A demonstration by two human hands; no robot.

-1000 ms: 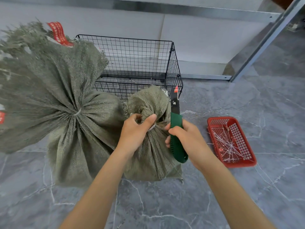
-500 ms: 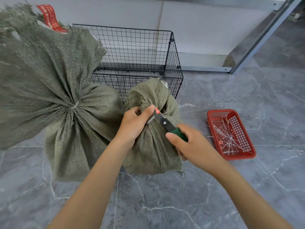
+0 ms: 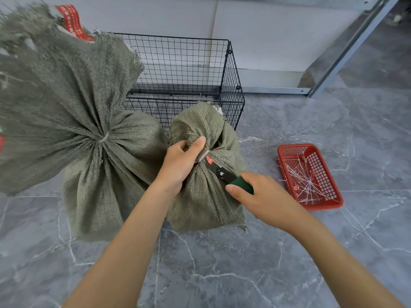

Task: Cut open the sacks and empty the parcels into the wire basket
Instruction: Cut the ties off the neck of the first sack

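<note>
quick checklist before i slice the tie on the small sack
1. Left hand grips small sack above tie: ok
2. Right hand holds knife by its handle: ok
3. Knife tip at tie: ok
4. Left hand clear of knife tip: not ok, thumb lies close beside it
5. Basket open behind small sack: ok
6. Tie nicked: cannot tell

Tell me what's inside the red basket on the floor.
The red basket holds a loose tangle of thin pale strips, probably cut ties. Its bottom beneath them is partly covered.
</note>
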